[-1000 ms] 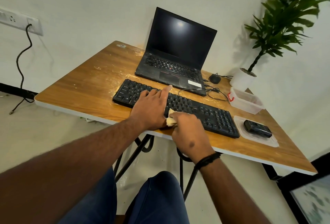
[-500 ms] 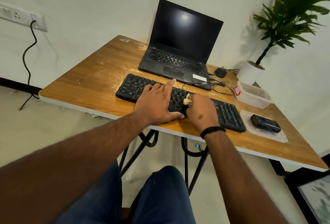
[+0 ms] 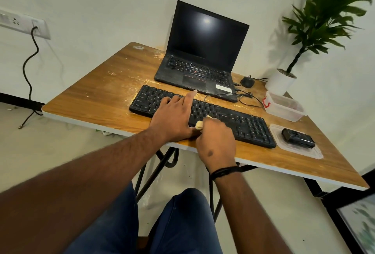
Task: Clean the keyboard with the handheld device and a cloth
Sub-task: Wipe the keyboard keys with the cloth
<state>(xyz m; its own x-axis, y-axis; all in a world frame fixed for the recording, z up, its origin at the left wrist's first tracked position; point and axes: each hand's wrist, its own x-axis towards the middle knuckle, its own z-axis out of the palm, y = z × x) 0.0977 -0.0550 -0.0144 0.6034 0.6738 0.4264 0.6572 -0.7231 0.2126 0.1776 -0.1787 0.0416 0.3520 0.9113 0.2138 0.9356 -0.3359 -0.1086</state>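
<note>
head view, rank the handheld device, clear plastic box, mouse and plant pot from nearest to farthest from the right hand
From the right hand, which grips the cloth on the keyboard:
1. Handheld device, to its right on a plastic lid.
2. Clear plastic box, right and further back.
3. Mouse, behind, beside the laptop.
4. Plant pot, back right corner.

Wood table [image 3: 85,99] w/ keyboard [image 3: 239,121], laptop [image 3: 198,75], mouse [image 3: 247,81], tub [image 3: 284,107], lid [image 3: 316,153].

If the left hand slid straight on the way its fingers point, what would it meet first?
Probably the laptop: the left hand lies flat on the keyboard, fingers aimed at its front edge, though depth is uncertain.
</note>
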